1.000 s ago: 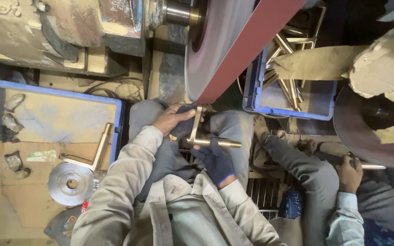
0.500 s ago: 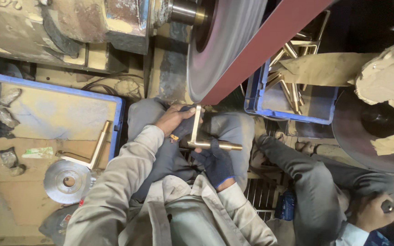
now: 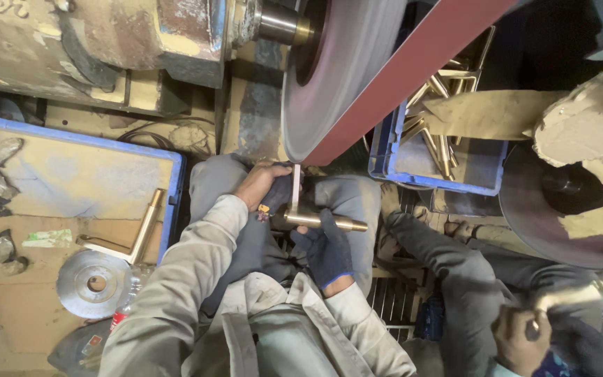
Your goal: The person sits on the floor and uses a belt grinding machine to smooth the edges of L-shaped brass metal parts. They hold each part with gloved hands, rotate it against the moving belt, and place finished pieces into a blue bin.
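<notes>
At far left, a blue tray holds dusty scraps and a single L-shaped brass piece that lies against its right wall. Below it, a grey metal disc with a centre hole rests on the brown board, a plastic bottle just beside it.

Moving right, your left hand, bare, grips the upright arm of the brass fitting near the top, the fingers curled around it. The fitting is a T of polished brass: one thin arm points up toward the belt, and the thick bar lies crosswise over your lap. Your right hand, in a dark blue glove, is clenched on the thick bar from below, the thumb across it. Both grey-beige sleeves run down to the bottom edge.

Above your hands, the big contact wheel turns with its red-brown abrasive belt running off to the upper right; the tip of the fitting's thin arm sits just under the belt's lower edge, though whether it touches cannot be told.

Further right, a second blue crate is stacked with more brass pieces. At lower right a co-worker's hand is blurred, and what it holds cannot be made out.
</notes>
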